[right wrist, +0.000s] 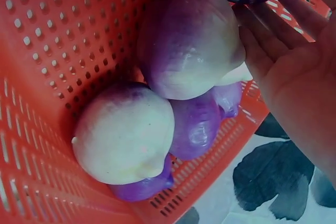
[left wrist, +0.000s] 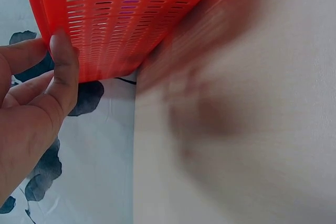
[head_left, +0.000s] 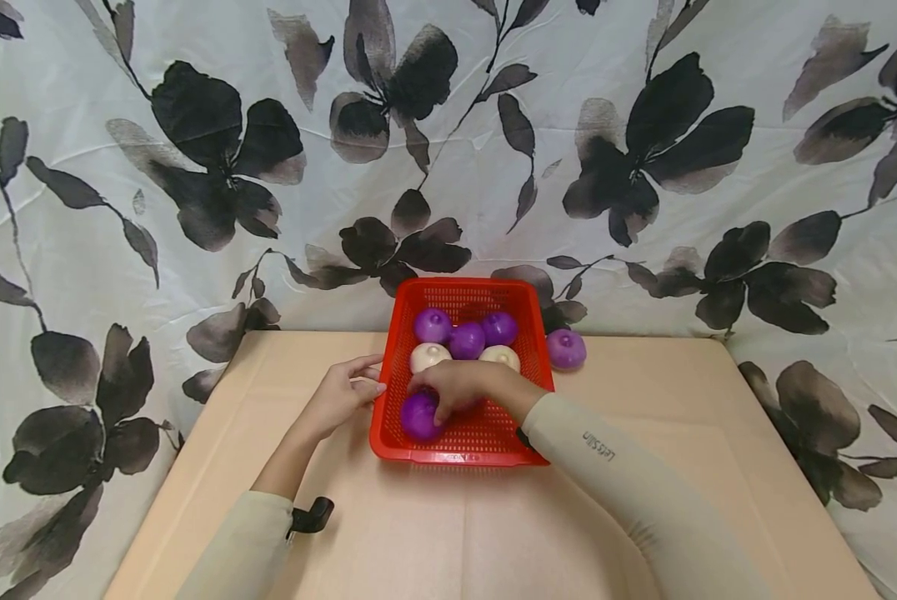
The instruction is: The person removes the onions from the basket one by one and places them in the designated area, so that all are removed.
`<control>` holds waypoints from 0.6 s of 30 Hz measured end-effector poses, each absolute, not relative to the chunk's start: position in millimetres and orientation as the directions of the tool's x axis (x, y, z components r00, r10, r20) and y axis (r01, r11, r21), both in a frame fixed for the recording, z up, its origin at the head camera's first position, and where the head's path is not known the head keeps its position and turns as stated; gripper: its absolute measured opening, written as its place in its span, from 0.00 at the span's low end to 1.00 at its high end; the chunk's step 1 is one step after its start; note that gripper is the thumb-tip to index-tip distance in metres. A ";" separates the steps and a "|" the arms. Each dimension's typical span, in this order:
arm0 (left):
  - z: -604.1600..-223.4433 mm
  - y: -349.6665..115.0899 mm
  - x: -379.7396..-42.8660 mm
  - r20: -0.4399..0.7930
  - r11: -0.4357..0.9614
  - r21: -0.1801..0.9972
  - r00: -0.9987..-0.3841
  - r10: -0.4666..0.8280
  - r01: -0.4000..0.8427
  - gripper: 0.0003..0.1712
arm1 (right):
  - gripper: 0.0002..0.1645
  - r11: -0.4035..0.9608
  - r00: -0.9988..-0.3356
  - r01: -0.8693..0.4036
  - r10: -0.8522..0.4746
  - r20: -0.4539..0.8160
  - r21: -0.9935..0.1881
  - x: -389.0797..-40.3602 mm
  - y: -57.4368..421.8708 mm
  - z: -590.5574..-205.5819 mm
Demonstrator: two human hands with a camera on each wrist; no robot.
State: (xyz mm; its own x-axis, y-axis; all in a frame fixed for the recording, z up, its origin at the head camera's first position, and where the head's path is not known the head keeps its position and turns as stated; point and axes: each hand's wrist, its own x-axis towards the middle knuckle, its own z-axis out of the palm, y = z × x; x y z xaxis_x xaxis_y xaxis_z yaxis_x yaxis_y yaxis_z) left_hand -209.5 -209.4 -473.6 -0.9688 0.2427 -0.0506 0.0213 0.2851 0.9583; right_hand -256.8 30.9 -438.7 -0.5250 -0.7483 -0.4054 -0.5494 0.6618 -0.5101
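A red plastic basket (head_left: pixel 456 457) stands on the table with several purple and white onions in it. My left hand (head_left: pixel 347 393) pinches the basket's left rim, thumb and fingers on either side of it in the left wrist view. Inside, my right hand (head_left: pixel 452 387) grips a purple onion (head_left: pixel 420 417) near the front left; only its dark underside shows in the right wrist view. Behind that hand lie a white onion (head_left: pixel 429 357) and another pale onion (head_left: pixel 501 358). Further back is a purple onion (head_left: pixel 467 341). A purple-and-white onion (right wrist: pixel 191 40) lies close to my right fingers.
One more purple onion (head_left: pixel 566 349) sits on the table outside the basket, by its right side. The light wooden table (head_left: pixel 448 533) ends at a floral cloth (head_left: pixel 508 183) behind. My right forearm crosses the basket's right rim.
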 end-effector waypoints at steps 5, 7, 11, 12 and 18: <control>-474.8 -210.0 -209.7 -0.045 0.274 0.961 -0.968 0.248 0.025 0.33 | 0.36 0.649 -0.514 -0.598 -0.761 -0.396 -0.471 -254.3 25.3 -440.7; -475.6 -209.9 -209.4 -0.049 0.275 0.961 -0.969 0.243 0.020 0.33 | 0.35 0.648 -0.512 -0.599 -0.762 -0.397 -0.470 -253.2 24.2 -440.8; -476.0 -209.9 -209.2 -0.048 0.279 0.960 -0.969 0.241 0.021 0.32 | 0.35 0.654 -0.509 -0.595 -0.756 -0.411 -0.467 -252.2 23.3 -440.9; -475.9 -209.8 -209.2 -0.048 0.279 0.960 -0.970 0.240 0.021 0.32 | 0.35 0.655 -0.508 -0.595 -0.756 -0.414 -0.466 -252.2 23.2 -440.9; -474.7 -209.8 -209.2 -0.053 0.280 0.960 -0.968 0.243 0.018 0.33 | 0.34 0.628 -0.493 -0.630 -0.778 -0.388 -0.457 -254.7 24.3 -442.8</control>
State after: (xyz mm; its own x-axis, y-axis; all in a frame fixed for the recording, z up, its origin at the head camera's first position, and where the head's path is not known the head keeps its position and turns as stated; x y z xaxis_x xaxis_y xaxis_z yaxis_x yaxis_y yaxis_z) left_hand -209.2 -209.8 -474.7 -0.9685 0.2434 -0.0531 0.0177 0.2797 0.9599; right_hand -254.7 24.3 -442.8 -0.4934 -0.7784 -0.3882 -0.6301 0.6275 -0.4573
